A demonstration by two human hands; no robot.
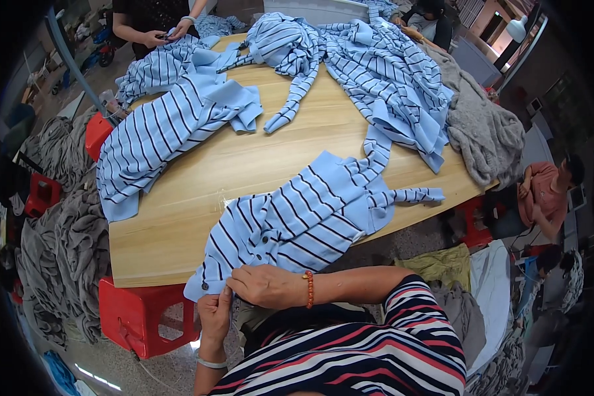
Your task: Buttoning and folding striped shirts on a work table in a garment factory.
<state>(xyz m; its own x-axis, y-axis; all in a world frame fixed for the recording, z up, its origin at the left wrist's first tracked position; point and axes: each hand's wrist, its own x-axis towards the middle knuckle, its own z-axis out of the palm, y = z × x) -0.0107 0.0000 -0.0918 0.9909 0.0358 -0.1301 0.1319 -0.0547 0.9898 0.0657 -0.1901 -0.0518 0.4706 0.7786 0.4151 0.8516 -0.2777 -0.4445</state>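
Observation:
A light blue cardigan with dark stripes lies across the near edge of the table, one sleeve stretched out to the right. Dark buttons run along its front band. Its lower corner hangs over the edge, where both hands meet. My left hand, a pale bangle at its wrist, pinches the hem from below, thumb up. Close against it, my right hand, wearing a red bead bracelet, has its fingers pinched on the same corner beside a button. Whether the fingertips hold anything small besides the cloth is hidden.
More striped blue garments lie on the wooden table, left and far. A grey knit heap covers its right edge. Red stools and grey piles stand left. Across the table a person's hands handle cloth; another person sits right.

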